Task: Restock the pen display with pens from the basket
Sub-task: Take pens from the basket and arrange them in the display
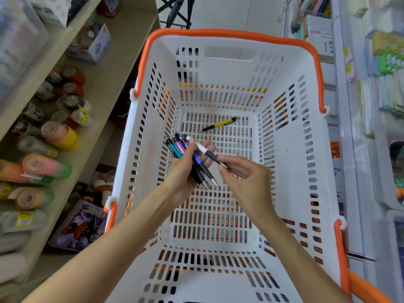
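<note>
Gathering light, stiff, slick pens (192,159) mid-frame over the basket (290,149), our left hand (181,182) clamps the bundle mid-barrel while our right hand (244,178) pinches a white pen (205,150) by its tip.

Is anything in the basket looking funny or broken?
Nothing looks broken. One yellow pen lies alone on the basket floor, apart from the bunch the left hand holds.

The left hand (182,179) is gripping a bunch of pens (188,159) while the right hand (244,178) is pinching a white pen (206,152) beside it, over the basket (290,149).
</note>
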`<state>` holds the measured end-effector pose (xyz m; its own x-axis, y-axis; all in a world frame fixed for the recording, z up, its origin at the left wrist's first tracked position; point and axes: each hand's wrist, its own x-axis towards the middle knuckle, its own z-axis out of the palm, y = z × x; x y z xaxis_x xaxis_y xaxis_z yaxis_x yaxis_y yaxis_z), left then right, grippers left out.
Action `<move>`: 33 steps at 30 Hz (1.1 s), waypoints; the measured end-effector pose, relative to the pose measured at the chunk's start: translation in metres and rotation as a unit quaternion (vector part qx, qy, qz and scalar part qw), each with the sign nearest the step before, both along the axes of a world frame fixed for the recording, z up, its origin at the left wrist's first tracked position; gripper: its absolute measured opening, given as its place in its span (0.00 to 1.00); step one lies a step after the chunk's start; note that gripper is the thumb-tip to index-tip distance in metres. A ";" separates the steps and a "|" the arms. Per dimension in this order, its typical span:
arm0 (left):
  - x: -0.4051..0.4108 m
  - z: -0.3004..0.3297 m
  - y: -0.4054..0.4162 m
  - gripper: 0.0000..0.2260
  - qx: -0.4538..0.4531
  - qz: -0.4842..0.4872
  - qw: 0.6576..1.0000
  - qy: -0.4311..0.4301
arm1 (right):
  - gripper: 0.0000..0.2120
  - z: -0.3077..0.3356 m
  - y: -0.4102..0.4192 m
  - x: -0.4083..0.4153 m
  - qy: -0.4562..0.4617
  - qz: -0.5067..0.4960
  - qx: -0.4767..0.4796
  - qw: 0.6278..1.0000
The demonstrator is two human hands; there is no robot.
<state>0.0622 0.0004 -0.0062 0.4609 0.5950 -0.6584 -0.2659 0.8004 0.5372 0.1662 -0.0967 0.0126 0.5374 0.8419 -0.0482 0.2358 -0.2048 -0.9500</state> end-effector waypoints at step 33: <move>-0.280 0.240 -0.052 0.12 0.061 -0.093 0.993 0.032 | 0.04 0.215 0.095 -0.232 0.068 0.386 -0.071 0.917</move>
<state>-0.2173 -0.0511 0.2339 0.5294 0.5811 -0.6182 -0.0815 0.7601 0.6447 -0.0658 -0.0020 0.2281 -0.2363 0.9489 -0.2092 0.2442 -0.1504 -0.9580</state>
